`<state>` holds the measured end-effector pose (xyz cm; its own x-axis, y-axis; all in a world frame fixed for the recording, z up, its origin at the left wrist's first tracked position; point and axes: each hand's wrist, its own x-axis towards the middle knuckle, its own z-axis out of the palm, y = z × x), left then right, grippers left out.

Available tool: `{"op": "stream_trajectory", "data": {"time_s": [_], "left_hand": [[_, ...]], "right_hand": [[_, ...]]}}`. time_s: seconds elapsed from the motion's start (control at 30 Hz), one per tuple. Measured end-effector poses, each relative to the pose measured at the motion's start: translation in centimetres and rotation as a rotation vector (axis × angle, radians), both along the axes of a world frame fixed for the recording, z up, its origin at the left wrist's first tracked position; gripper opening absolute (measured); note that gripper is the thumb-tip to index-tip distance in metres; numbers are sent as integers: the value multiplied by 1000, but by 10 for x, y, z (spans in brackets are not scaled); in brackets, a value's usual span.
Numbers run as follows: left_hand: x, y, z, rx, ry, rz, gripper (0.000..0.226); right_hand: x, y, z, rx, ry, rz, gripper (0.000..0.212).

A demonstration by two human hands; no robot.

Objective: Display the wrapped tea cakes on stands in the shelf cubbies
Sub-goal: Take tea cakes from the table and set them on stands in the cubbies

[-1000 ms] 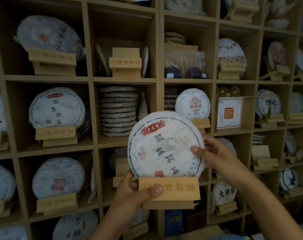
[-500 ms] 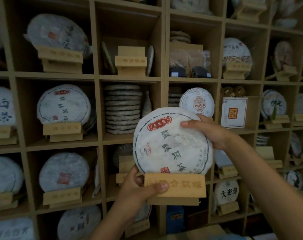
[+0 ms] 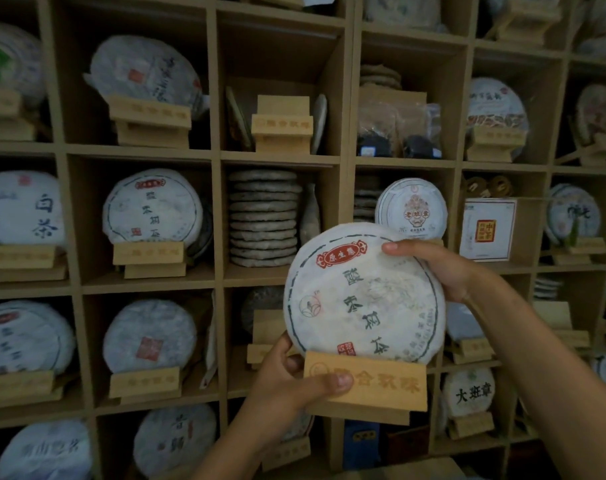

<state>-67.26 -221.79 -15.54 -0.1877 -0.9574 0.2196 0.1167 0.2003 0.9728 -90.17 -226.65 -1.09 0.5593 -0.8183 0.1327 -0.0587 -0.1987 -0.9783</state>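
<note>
The wrapped tea cake [image 3: 363, 292] sits upright in its wooden stand [image 3: 365, 386], held in front of the shelf [image 3: 348, 133], left hand [image 3: 287, 382] gripping the stand below it, right hand [image 3: 433, 268] holding its upper right edge.

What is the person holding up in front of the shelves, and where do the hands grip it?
A wrapped tea cake on a wooden stand. The left hand grips the stand's left end; the right hand holds the cake's upper right edge.
</note>
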Motion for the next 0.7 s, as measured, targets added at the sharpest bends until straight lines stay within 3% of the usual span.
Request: {"op": "stream_trajectory", "data": {"time_s": [0.2,0.43,0.7], "left_hand": [[-7,0,-4,38,43,1,93],[0,-1,11,0,69,86,85],[4,-1,24,-54,54,101,68]], "right_hand": [[2,-2,8,3,128,-25,66],[2,5,-2,-232,11,-228,39],[11,10,-2,-351,25,-270,34]]}}
